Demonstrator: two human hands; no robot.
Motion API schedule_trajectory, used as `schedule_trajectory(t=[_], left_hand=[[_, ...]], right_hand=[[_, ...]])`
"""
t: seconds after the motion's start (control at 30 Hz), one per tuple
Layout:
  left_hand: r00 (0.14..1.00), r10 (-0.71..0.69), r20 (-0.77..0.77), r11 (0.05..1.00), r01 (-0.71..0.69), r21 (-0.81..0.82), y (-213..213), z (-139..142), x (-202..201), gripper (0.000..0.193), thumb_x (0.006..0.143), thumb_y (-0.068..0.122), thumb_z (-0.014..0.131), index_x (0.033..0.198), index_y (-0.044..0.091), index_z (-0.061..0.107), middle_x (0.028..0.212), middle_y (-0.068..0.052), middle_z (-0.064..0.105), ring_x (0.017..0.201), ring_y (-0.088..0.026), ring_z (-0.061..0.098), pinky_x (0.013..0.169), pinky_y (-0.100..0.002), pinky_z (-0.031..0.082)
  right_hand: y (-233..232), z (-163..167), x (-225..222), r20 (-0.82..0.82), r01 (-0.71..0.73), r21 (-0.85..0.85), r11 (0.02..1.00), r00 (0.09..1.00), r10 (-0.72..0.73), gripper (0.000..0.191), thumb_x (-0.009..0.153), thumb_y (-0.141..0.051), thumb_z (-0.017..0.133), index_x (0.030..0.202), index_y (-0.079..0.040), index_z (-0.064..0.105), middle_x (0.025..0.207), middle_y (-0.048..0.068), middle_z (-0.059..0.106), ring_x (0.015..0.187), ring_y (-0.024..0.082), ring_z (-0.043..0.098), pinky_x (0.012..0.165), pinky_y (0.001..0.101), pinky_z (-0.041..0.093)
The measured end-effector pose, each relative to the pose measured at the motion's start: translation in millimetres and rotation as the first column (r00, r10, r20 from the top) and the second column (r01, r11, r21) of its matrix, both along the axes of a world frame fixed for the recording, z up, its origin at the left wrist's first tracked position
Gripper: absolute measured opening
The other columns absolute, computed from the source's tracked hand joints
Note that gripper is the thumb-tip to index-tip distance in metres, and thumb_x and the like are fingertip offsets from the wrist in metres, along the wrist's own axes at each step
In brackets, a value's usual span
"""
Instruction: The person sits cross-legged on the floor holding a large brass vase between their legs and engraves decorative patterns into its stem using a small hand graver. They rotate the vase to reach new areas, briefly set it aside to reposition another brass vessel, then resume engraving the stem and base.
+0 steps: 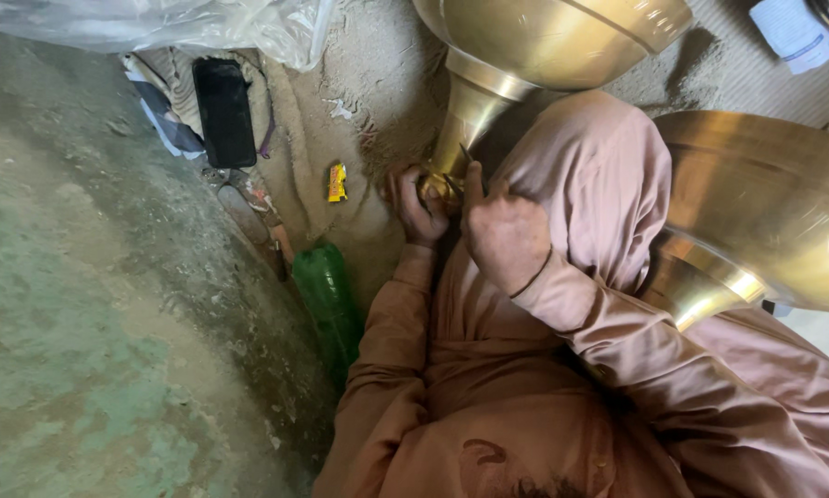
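Gripping the narrow neck of the brass funnel-shaped vessel (488, 83), the left hand (416, 210) is closed around its small end, low over the sandy floor (359, 83). The right hand (505, 235) is curled beside it, its contents unseen. The neck is best kept steady.

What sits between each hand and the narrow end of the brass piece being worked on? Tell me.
Nothing visible. The left hand grips the narrow end of the brass horn-shaped piece directly, and the right hand rests against it beside the raised knee. What the fingers press there is hidden.
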State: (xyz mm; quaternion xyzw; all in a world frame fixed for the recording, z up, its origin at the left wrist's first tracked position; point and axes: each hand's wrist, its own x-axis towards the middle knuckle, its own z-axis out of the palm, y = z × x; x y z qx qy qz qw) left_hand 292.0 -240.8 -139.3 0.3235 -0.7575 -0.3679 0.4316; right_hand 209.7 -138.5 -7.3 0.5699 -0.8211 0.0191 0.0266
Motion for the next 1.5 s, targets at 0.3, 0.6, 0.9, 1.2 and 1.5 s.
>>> schedule_trajectory(t=[0.3,0.6,0.9,1.2,1.5], left_hand=[[0.996,-0.022,0.090,0.998,0.016,0.065,3.4,1.0,4.5,0.048,0.108,0.046,0.047,0.121,0.001,0.060,0.119,-0.020,0.062,0.118,-0.042,0.057,0.114,-0.056,0.037],[0.743,-0.018,-0.669,0.425,0.612,0.667,51.9,98.4,20.1,0.064,0.094,0.019,0.073,0.148,0.019,0.038,0.118,-0.009,0.061,0.104,-0.018,0.062,0.091,-0.033,0.052],[0.798,-0.307,-0.518,0.216,0.589,0.779,48.3,111.9,39.3,0.020,0.095,0.009,0.082,0.100,0.004,0.063,0.088,0.001,0.061,0.077,-0.006,0.056,0.070,-0.022,0.050],[0.823,-0.216,-0.525,0.300,0.568,0.767,47.0,115.1,42.3,0.030,0.086,-0.002,0.079,0.084,0.008,0.052,0.087,-0.004,0.066,0.080,-0.009,0.062,0.075,-0.024,0.055],[0.905,-0.352,-0.238,0.578,0.410,0.706,48.1,105.2,44.7,0.046,0.081,0.007,0.089,0.072,0.013,0.045,0.069,0.005,0.049,0.067,-0.002,0.051,0.059,-0.022,0.048]], right_hand=[[-2.9,-10.1,-1.4,0.032,0.054,-0.030,0.998,0.998,-0.053,0.031,0.086,-0.010,0.067,0.116,-0.003,0.070,0.068,0.013,0.070,0.056,0.021,0.068,0.048,0.0356,0.054],[57.8,40.9,2.4,0.615,0.248,-0.260,0.933,0.788,-0.038,0.045,0.087,-0.019,0.076,0.122,0.002,0.058,0.091,0.020,0.069,0.074,0.036,0.070,0.064,0.0427,0.057],[73.7,37.2,18.5,0.732,0.258,-0.233,0.938,0.681,-0.006,0.035,0.082,-0.011,0.082,0.103,-0.001,0.056,0.084,0.022,0.065,0.072,0.042,0.065,0.061,0.0455,0.051],[68.2,41.0,19.5,0.754,0.305,-0.151,0.940,0.650,-0.090,0.027,0.080,-0.015,0.086,0.093,-0.006,0.064,0.079,0.016,0.069,0.070,0.034,0.069,0.061,0.0410,0.054],[63.7,27.0,11.0,0.697,0.212,-0.238,0.948,0.717,0.015,0.031,0.072,-0.013,0.088,0.095,-0.005,0.069,0.084,0.012,0.072,0.070,0.029,0.071,0.066,0.0369,0.056]])
